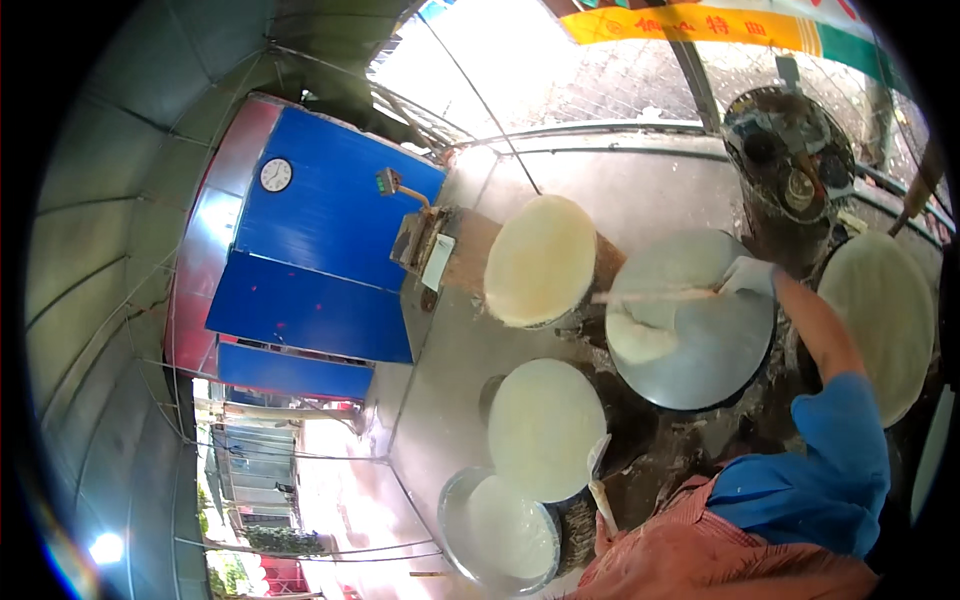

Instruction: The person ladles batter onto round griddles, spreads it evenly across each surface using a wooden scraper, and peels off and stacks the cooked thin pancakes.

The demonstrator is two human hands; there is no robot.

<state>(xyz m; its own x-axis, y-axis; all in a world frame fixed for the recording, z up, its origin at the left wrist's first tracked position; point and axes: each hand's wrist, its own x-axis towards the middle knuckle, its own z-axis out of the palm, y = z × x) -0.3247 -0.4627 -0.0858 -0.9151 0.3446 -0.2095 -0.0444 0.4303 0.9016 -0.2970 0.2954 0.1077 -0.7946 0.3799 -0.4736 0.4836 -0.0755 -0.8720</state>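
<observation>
A long, thin wooden stick (658, 296) was pinched in the white-gloved right hand's grip (748, 276) over a round grey metal griddle (712, 350), where pale batter (640, 342) seemed unfinished; three round pale sheets (548, 430) nearby appeared fully spread. The left hand's grip (603, 541) could not be judged.

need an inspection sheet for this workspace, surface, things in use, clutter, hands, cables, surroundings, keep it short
surface: dark worktop, with pale smears
things in use: wooden stick over a round grey griddle; pale batter-like patch on part of it
clutter: pale rounds on both sides of the griddle; tub with pale contents; drum holding mixed items
hands: right hand has its fingers closed on the stick; left hand not clearly made out
cables: nothing seen that is surely a cable
surroundings: blue panels, round clock, yellow banner
</observation>
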